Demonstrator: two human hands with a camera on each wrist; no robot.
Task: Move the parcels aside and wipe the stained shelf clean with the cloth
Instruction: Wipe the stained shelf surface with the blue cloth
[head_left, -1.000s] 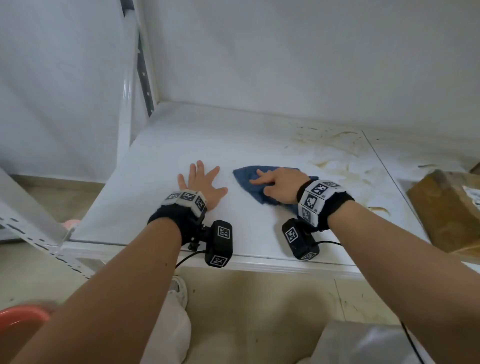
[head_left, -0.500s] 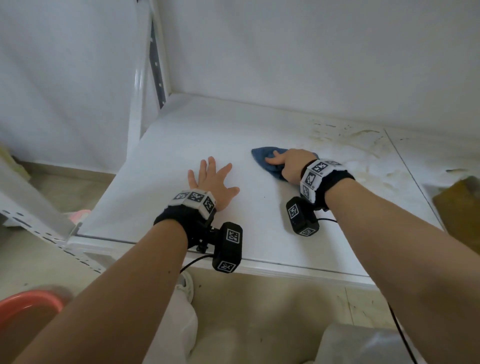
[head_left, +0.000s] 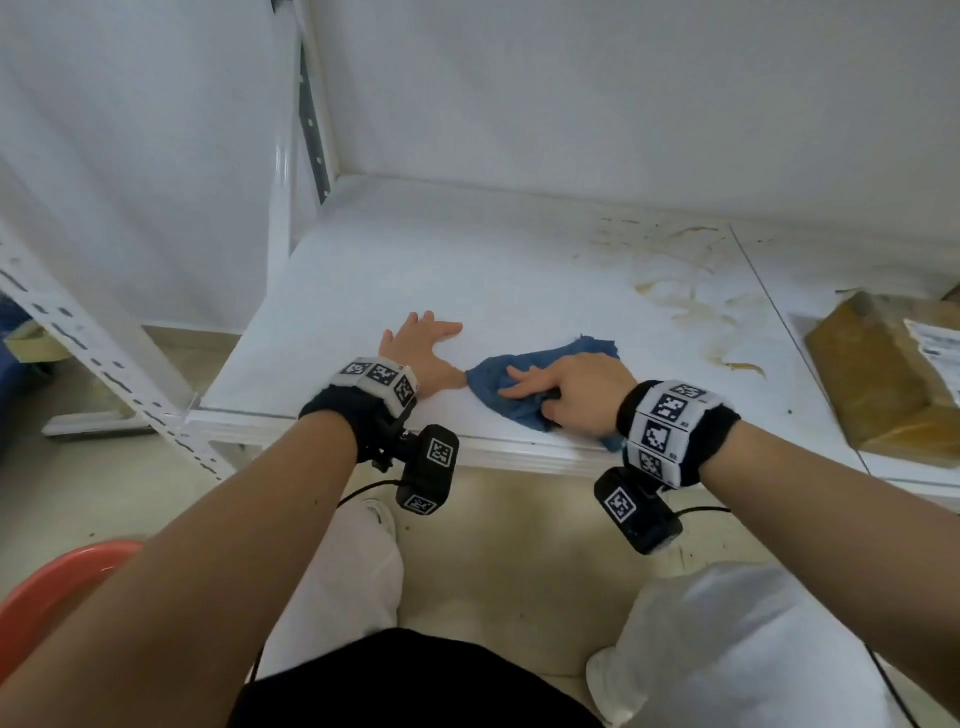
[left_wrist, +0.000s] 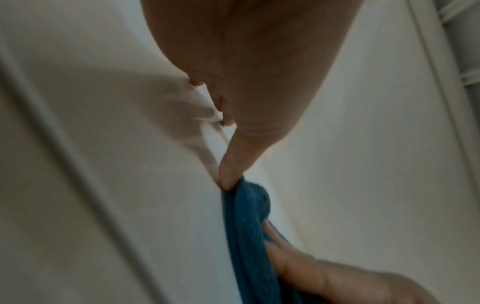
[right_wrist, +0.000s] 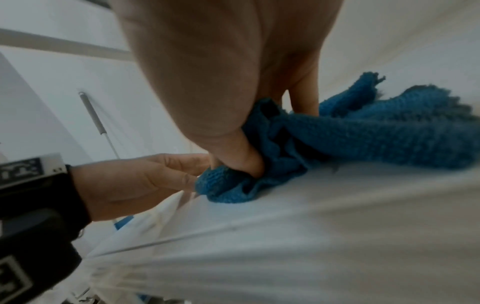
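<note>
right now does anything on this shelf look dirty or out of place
Yes. Brown stains smear the shelf at its back right, beyond the cloth that the right hand grips near the front edge. A parcel sits on the next panel to the right, clear of the stains.

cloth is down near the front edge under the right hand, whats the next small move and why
Probably sweep the cloth back and to the right, onto the brown stains. The right hand grips it near the shelf's front edge, where the surface looks white, while the streaks near the back, beside the parcel, remain. The left hand lies flat, bracing.
</note>
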